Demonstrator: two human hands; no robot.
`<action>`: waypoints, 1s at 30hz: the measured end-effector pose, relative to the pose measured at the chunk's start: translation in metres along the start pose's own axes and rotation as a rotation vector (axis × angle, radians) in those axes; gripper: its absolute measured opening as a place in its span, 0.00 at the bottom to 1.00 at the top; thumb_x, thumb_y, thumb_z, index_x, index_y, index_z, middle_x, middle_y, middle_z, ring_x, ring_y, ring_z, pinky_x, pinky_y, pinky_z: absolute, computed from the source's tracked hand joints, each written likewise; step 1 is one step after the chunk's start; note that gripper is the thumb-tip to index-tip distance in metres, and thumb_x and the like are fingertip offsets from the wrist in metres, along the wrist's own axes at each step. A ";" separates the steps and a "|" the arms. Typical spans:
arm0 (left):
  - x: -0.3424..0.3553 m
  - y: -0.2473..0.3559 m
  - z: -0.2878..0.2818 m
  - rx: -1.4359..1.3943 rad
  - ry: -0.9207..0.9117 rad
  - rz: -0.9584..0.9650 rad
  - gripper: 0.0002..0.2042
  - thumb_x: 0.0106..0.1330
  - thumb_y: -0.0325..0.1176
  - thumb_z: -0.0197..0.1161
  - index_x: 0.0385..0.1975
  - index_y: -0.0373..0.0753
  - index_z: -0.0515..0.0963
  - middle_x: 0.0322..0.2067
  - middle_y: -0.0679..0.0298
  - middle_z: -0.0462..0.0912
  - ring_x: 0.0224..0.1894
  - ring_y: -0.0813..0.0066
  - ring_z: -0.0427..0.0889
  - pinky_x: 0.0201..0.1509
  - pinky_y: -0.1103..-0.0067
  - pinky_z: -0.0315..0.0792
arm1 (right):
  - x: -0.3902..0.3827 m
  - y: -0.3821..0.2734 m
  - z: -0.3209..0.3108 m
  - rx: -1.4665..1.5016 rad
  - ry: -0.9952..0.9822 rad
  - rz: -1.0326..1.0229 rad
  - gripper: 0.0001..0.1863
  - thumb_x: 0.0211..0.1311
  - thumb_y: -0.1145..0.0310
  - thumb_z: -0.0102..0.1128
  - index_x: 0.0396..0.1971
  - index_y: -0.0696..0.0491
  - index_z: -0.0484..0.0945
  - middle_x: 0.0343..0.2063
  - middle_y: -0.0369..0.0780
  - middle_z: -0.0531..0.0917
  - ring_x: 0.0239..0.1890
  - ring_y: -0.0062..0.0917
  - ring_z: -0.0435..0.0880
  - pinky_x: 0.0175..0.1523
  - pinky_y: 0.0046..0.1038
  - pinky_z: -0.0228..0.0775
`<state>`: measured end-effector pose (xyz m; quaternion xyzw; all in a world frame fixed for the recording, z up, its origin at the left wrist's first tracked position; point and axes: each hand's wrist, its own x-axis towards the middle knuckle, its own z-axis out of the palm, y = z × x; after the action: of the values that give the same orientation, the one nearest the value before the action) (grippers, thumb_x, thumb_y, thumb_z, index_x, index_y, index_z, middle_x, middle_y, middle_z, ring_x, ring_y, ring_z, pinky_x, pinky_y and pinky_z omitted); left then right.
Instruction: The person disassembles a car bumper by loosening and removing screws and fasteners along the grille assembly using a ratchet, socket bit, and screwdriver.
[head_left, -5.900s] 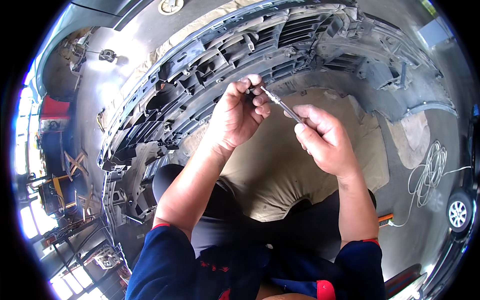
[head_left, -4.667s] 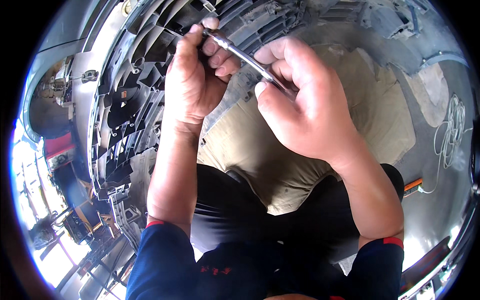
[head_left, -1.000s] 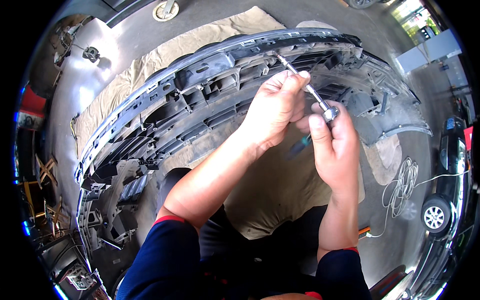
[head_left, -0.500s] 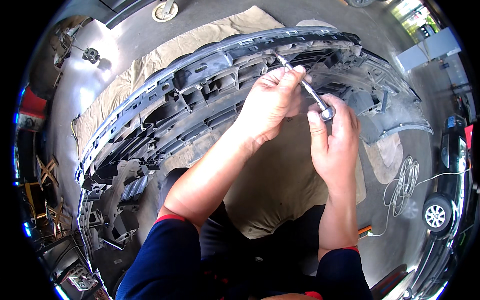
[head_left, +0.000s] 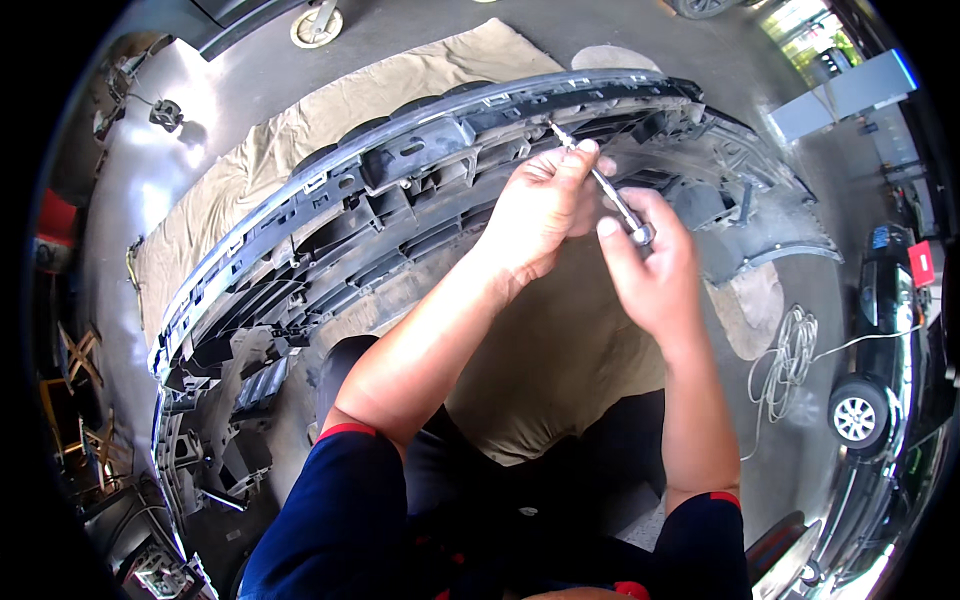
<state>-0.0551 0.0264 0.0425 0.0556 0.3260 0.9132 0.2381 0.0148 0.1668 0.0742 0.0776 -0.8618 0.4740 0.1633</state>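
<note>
1. Presently, the person's left hand (head_left: 540,215) is pinching the shaft of a slim metal tool (head_left: 617,197) between thumb and fingers.
2. The right hand (head_left: 655,265) is curling around the tool's round head at the near end, its thumb and fingers closing on the metal; the palm is hiding whatever handle lies behind.
3. The tool is slanting up and leftward, its far tip reaching the inner side of a dark car bumper (head_left: 412,152); whether the tip is touching, one cannot tell.
4. The bumper is curving across the floor in front of the person, its ribbed inside facing the knees.
5. Tan cloth (head_left: 430,68) is showing beyond the bumper's far edge, and more is spreading between the black-trousered legs.
6. On the right, a pale coiled cable (head_left: 790,350) is lying on the grey floor (head_left: 790,460), near a dark car (head_left: 885,300) with a silver-spoked wheel (head_left: 858,412).
7. Dark blue sleeves (head_left: 335,500) with red trim are covering the upper arms.
</note>
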 end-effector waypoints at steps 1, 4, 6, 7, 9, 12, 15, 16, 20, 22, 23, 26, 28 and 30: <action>-0.001 0.002 0.003 0.013 0.022 -0.025 0.15 0.79 0.42 0.55 0.37 0.36 0.79 0.18 0.78 0.61 0.19 0.86 0.56 0.22 0.84 0.53 | 0.009 -0.005 -0.005 0.210 -0.151 0.207 0.07 0.70 0.70 0.59 0.41 0.58 0.79 0.26 0.34 0.81 0.28 0.16 0.76 0.36 0.23 0.68; -0.001 0.008 0.004 0.026 0.080 -0.057 0.14 0.79 0.41 0.56 0.40 0.36 0.80 0.18 0.78 0.61 0.19 0.86 0.54 0.22 0.84 0.52 | 0.008 -0.011 -0.006 1.095 -0.252 0.715 0.11 0.75 0.62 0.53 0.40 0.54 0.79 0.19 0.30 0.72 0.23 0.16 0.70 0.37 0.27 0.68; 0.004 0.013 -0.001 0.014 0.029 -0.003 0.13 0.79 0.39 0.55 0.43 0.35 0.80 0.18 0.78 0.61 0.19 0.86 0.54 0.22 0.84 0.52 | 0.010 -0.012 -0.005 1.523 -0.325 0.788 0.12 0.76 0.60 0.53 0.40 0.53 0.79 0.16 0.28 0.68 0.20 0.17 0.66 0.35 0.30 0.68; 0.003 0.019 -0.002 0.010 0.044 -0.010 0.12 0.78 0.37 0.55 0.45 0.35 0.80 0.19 0.78 0.61 0.19 0.86 0.54 0.22 0.85 0.53 | 0.012 -0.016 -0.006 1.135 -0.266 0.682 0.12 0.75 0.61 0.54 0.40 0.54 0.79 0.17 0.28 0.70 0.21 0.17 0.68 0.34 0.29 0.69; 0.005 0.020 -0.010 -0.014 0.052 0.013 0.13 0.79 0.38 0.54 0.46 0.34 0.80 0.19 0.78 0.60 0.20 0.86 0.55 0.23 0.84 0.53 | 0.011 -0.022 0.005 -0.100 -0.123 0.069 0.10 0.72 0.64 0.60 0.41 0.56 0.79 0.21 0.31 0.78 0.23 0.18 0.75 0.31 0.29 0.71; 0.003 0.018 -0.017 -0.024 0.030 0.004 0.14 0.80 0.40 0.54 0.46 0.34 0.80 0.19 0.78 0.60 0.20 0.86 0.54 0.23 0.84 0.54 | 0.007 -0.024 0.009 -0.123 -0.172 0.102 0.10 0.73 0.64 0.58 0.42 0.56 0.79 0.22 0.31 0.79 0.23 0.19 0.75 0.31 0.29 0.71; 0.007 0.017 -0.018 -0.006 -0.017 0.009 0.16 0.81 0.42 0.52 0.47 0.34 0.79 0.19 0.78 0.60 0.20 0.86 0.54 0.23 0.84 0.54 | 0.009 -0.021 0.006 0.629 -0.259 0.426 0.13 0.76 0.62 0.54 0.44 0.57 0.80 0.20 0.30 0.76 0.22 0.18 0.72 0.32 0.26 0.67; 0.007 0.018 -0.018 0.015 -0.037 0.018 0.17 0.81 0.43 0.52 0.47 0.34 0.79 0.19 0.78 0.60 0.20 0.86 0.54 0.23 0.84 0.54 | 0.009 -0.021 0.005 1.407 -0.300 0.716 0.16 0.78 0.60 0.50 0.46 0.57 0.80 0.17 0.29 0.72 0.20 0.17 0.69 0.32 0.22 0.64; 0.004 0.014 -0.024 -0.027 -0.152 -0.041 0.17 0.82 0.44 0.51 0.45 0.35 0.79 0.19 0.78 0.60 0.20 0.86 0.54 0.23 0.84 0.53 | 0.010 -0.041 0.008 0.767 -0.111 0.675 0.14 0.77 0.61 0.52 0.43 0.56 0.80 0.17 0.28 0.72 0.20 0.16 0.69 0.31 0.29 0.69; 0.004 0.009 -0.025 -0.064 -0.152 -0.011 0.17 0.81 0.44 0.51 0.44 0.36 0.79 0.19 0.78 0.60 0.20 0.85 0.54 0.24 0.84 0.54 | 0.010 -0.049 0.014 0.136 -0.101 0.448 0.10 0.76 0.64 0.54 0.41 0.54 0.80 0.19 0.29 0.76 0.21 0.18 0.73 0.30 0.29 0.71; 0.005 0.008 -0.027 -0.054 -0.147 -0.005 0.17 0.81 0.44 0.52 0.43 0.36 0.79 0.19 0.78 0.60 0.20 0.85 0.54 0.24 0.83 0.54 | 0.010 -0.046 0.014 -0.022 -0.069 0.285 0.10 0.76 0.64 0.56 0.40 0.54 0.80 0.19 0.29 0.77 0.22 0.18 0.74 0.30 0.30 0.71; 0.004 0.016 -0.018 -0.045 -0.119 -0.012 0.16 0.81 0.44 0.53 0.42 0.36 0.78 0.19 0.77 0.61 0.20 0.85 0.55 0.24 0.83 0.54 | 0.012 -0.035 0.013 -0.344 0.009 -0.049 0.09 0.74 0.64 0.58 0.38 0.54 0.80 0.20 0.30 0.78 0.22 0.18 0.76 0.31 0.32 0.72; 0.001 0.018 -0.014 -0.041 -0.084 -0.027 0.16 0.80 0.44 0.53 0.42 0.36 0.78 0.19 0.77 0.61 0.20 0.85 0.55 0.24 0.83 0.54 | 0.011 -0.031 0.015 -0.300 0.003 -0.049 0.10 0.74 0.62 0.59 0.41 0.54 0.80 0.20 0.30 0.78 0.22 0.18 0.75 0.30 0.31 0.71; 0.001 0.017 -0.014 -0.064 -0.068 -0.019 0.15 0.80 0.44 0.54 0.42 0.36 0.78 0.18 0.77 0.61 0.20 0.84 0.55 0.24 0.83 0.54 | 0.011 -0.028 0.017 -0.256 -0.001 -0.050 0.12 0.74 0.61 0.59 0.44 0.54 0.80 0.19 0.30 0.78 0.22 0.17 0.74 0.29 0.30 0.70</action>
<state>-0.0659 0.0077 0.0420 0.0758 0.2890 0.9184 0.2595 0.0090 0.1374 0.0918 0.0776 -0.9130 0.3561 0.1832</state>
